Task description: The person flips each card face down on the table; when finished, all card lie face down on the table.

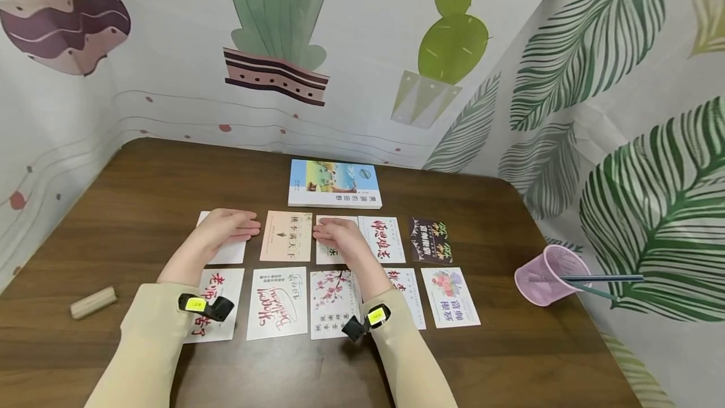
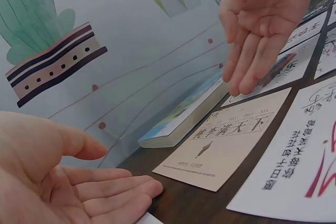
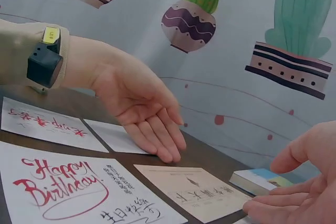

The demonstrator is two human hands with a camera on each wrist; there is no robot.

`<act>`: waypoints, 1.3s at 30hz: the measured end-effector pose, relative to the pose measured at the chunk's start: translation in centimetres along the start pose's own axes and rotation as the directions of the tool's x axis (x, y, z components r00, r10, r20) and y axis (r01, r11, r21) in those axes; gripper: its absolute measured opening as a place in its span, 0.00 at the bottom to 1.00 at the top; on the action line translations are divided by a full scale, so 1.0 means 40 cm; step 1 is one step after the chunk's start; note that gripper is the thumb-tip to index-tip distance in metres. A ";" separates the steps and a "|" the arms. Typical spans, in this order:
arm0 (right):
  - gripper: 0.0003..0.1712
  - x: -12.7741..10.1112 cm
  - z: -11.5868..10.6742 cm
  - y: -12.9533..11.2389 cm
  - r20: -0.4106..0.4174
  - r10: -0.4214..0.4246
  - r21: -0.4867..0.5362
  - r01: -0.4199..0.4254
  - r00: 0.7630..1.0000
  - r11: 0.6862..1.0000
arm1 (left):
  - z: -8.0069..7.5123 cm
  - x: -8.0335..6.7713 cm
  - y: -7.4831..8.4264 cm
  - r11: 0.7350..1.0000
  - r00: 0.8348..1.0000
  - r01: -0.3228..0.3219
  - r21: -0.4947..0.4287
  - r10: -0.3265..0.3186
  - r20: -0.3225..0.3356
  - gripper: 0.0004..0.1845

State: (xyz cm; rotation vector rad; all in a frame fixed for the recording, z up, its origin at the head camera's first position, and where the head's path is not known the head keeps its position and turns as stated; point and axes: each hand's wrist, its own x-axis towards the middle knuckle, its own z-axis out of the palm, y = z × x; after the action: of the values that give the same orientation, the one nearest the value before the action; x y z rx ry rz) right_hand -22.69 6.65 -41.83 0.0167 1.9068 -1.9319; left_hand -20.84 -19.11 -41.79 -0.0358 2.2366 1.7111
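Left hand point(image 1: 223, 232) and right hand point(image 1: 344, 241), both over cards point(image 1: 276, 304)!
Head view: the peach card point(image 1: 286, 236) lies between the hands on the worktop point(image 1: 538, 364), near the book point(image 1: 335, 184). Left wrist view: left fingers point(image 2: 113, 192) reach straight, close together, thumb apart. Right wrist view: right fingers point(image 3: 286, 203) extend together by the peach card's edge; whether they touch a card, I cannot tell.

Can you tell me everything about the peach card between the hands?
The peach card is a thin rectangle that looks like paper. It has a row of dark, boxed characters, tiny print and a small dark feather-like mark. It lies flat on the brown table between the left hand and the right hand; neither holds it.
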 end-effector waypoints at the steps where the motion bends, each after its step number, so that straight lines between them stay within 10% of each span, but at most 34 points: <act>1: 0.26 -0.001 -0.002 0.002 0.001 0.001 0.001 -0.001 1.000 1.000 | -0.001 0.000 0.000 1.000 1.000 0.002 -0.002 -0.002 0.000 0.28; 39: 0.28 0.001 0.009 0.009 -0.003 0.016 0.028 -0.016 1.000 0.999 | 0.006 0.008 0.002 1.000 0.998 0.015 0.009 -0.015 0.063 0.29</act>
State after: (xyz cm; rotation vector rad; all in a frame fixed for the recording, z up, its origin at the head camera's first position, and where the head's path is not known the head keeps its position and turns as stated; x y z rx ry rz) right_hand -22.51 6.28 -42.18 0.0426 1.8755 -1.9495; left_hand -21.12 -18.81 -41.85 0.0032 2.1929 1.6709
